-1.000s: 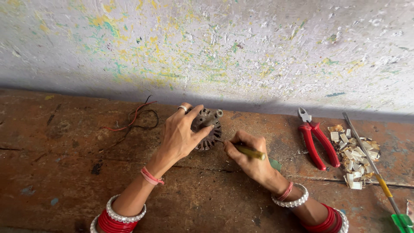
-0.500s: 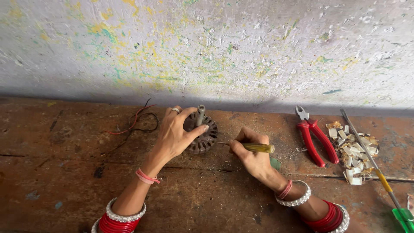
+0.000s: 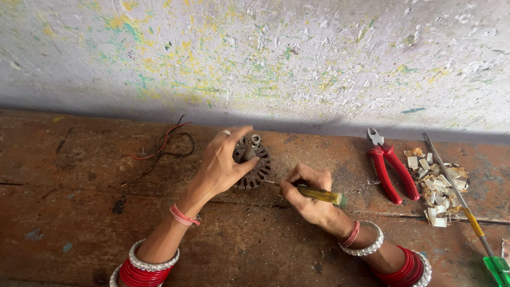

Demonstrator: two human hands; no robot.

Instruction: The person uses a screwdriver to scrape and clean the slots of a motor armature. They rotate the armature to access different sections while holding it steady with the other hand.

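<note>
Keep your left hand [image 3: 220,167] pressed over the slotted motor core [image 3: 254,169], fingers wrapped on its rim and thumb hooked at the near edge, so it cannot roll on the bench [image 3: 79,212]. Your right hand [image 3: 308,194] is closed around the yellow-handled screwdriver [image 3: 313,193]; hold the shaft low and work the tip at the core's right edge with short, controlled pushes. The core sits under your left palm, just left of your right knuckles.
</note>
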